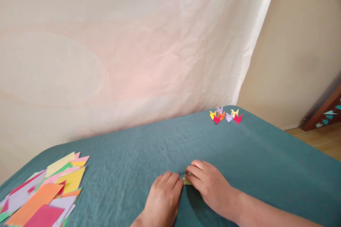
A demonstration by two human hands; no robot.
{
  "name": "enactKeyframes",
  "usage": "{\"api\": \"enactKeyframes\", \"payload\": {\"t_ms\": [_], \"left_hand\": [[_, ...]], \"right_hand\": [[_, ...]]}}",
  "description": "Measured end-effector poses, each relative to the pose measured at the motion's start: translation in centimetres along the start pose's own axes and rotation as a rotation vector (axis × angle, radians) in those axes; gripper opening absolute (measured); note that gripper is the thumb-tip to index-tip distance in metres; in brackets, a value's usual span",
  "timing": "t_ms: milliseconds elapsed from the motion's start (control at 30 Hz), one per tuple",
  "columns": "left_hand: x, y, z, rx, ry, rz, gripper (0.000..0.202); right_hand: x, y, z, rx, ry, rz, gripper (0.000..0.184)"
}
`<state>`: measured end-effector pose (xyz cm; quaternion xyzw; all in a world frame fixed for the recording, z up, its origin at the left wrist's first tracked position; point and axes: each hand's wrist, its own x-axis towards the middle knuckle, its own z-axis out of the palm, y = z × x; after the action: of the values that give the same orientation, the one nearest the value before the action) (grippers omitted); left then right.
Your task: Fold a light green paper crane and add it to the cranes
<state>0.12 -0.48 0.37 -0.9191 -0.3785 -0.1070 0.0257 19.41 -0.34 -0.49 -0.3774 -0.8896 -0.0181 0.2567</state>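
Between my two hands, low in the middle of the head view, is a small yellow-green piece of folded paper (187, 181). My left hand (165, 197) has its fingers curled at the paper's left end, with the fingertips hidden behind the knuckles. From the right, my right hand (209, 186) pinches the paper, fingers bent over its upper edge. Most of the paper is covered by my fingers, so its full shape cannot be made out. Both hands are just at the green tablecloth (128, 170).
Loose sheets of coloured paper (39, 202) are heaped at the left edge of the table. Several small folded paper birds (222, 115) in red, yellow, orange and lilac stand at the far right corner. A pale hanging cloth (133, 49) borders the table's back.
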Motion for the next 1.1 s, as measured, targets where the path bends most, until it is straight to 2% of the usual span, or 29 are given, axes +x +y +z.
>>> {"api": "enactKeyframes", "payload": {"t_ms": [100, 200, 267, 367, 467, 600, 667, 767, 900, 1000, 1100], "left_hand": [[-0.1, 0.2, -0.5, 0.059, -0.046, 0.024, 0.027], [-0.2, 0.6, -1.1, 0.11, -0.105, 0.042, 0.038], [-0.2, 0.8, -1.4, 0.145, -0.135, 0.062, 0.045], [-0.4, 0.8, -1.5, 0.14, -0.145, 0.063, 0.046], [-0.7, -0.2, -1.3, 0.004, -0.07, -0.005, 0.037], [-0.8, -2.8, -1.0, -0.247, 0.174, -0.133, 0.031], [-0.7, -3.7, -0.9, -0.323, 0.243, -0.192, 0.033], [-0.6, -4.1, -0.8, -0.416, 0.272, -0.24, 0.034], [-0.6, -3.5, -1.1, -0.518, 0.293, -0.281, 0.036], [-0.6, -3.6, -1.5, -0.601, 0.32, -0.333, 0.037], [-0.8, -4.6, -1.6, -0.698, 0.313, -0.394, 0.034]], "right_hand": [[-0.5, -0.4, 0.1, -0.07, 0.006, -0.048, 0.014], [-1.1, -0.8, 0.7, -0.149, -0.034, -0.068, 0.022], [-1.4, -0.8, 1.3, -0.189, -0.087, -0.065, 0.028], [-1.7, -0.4, 1.5, -0.173, -0.139, -0.018, 0.027], [-1.5, 0.5, 0.6, -0.017, -0.115, 0.088, 0.024], [-0.9, 1.2, -1.4, 0.244, -0.048, 0.253, 0.033], [-0.4, 1.1, -2.1, 0.319, -0.045, 0.277, 0.036], [0.4, 0.6, -2.7, 0.365, -0.111, 0.218, 0.041], [1.0, -0.1, -2.4, 0.365, -0.172, 0.17, 0.047], [0.8, -0.4, -1.3, 0.367, -0.162, 0.211, 0.043], [0.5, -0.1, -0.1, 0.405, -0.1, 0.264, 0.033]]}}
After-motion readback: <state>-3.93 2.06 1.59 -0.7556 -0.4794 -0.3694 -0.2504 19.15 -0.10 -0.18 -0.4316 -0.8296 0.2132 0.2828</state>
